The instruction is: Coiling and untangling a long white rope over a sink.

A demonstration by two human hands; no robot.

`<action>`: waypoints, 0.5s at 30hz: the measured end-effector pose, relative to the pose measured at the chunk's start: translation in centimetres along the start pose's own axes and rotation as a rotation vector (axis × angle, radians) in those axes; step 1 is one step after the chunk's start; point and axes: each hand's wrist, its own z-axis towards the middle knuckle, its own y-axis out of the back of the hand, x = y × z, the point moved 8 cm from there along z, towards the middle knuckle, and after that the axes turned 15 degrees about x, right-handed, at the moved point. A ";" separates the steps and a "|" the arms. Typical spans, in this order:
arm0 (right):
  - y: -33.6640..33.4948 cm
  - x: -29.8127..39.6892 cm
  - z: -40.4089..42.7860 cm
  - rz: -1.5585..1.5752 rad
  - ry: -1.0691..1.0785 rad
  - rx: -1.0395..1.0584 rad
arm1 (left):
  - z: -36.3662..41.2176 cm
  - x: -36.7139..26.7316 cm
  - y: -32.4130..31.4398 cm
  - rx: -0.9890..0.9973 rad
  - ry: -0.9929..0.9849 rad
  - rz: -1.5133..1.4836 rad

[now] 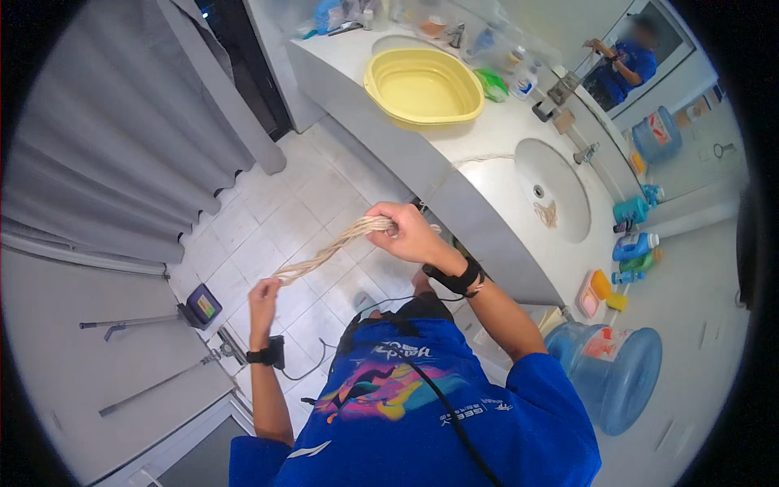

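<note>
A bundle of beige cord (325, 252) stretches between my two hands above the tiled floor. My left hand (263, 301) pinches its lower end, where the strands spread a little. Farther up and to the right, my right hand (405, 231) is closed around the gathered strands. Beyond the right hand, a thin run of similar cord (484, 159) lies across the white countertop (481, 189) to the sink. A small tangle of cord (546, 214) rests inside the washbasin (566, 182), beside the drain. Whether these pieces join the bundle I cannot tell.
A yellow plastic tub (426, 88) sits on the far counter. Bottles (633, 246) line the counter's right side, near a pink soap dish (588, 298). A large blue water jug (608, 371) stands at my right. Grey curtains (122, 134) and a dustpan (201, 306) are at left.
</note>
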 end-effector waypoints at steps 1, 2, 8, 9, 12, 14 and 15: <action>-0.1 0.6 0.3 -0.038 -0.020 0.033 | 0.4 0.6 -1.7 0.064 0.012 0.060; -0.3 1.0 0.6 -0.075 -0.039 0.067 | 0.8 0.7 -3.2 0.126 -0.021 0.127; 0.1 1.8 1.1 0.151 0.068 0.060 | 2.0 -11.2 -10.3 0.133 -0.361 0.333; 0.4 1.8 1.1 0.147 0.065 0.058 | 2.0 -14.2 -11.3 0.161 -0.404 0.293; 0.1 1.7 0.7 0.090 -0.058 0.133 | 1.4 -21.4 -13.6 0.226 -0.501 0.245; 0.1 2.5 0.3 0.019 -0.013 0.132 | 1.9 -23.1 -14.8 0.266 -0.557 0.240; 0.3 2.3 0.1 0.019 -0.018 0.123 | 2.6 -23.2 -15.7 0.323 -0.570 0.190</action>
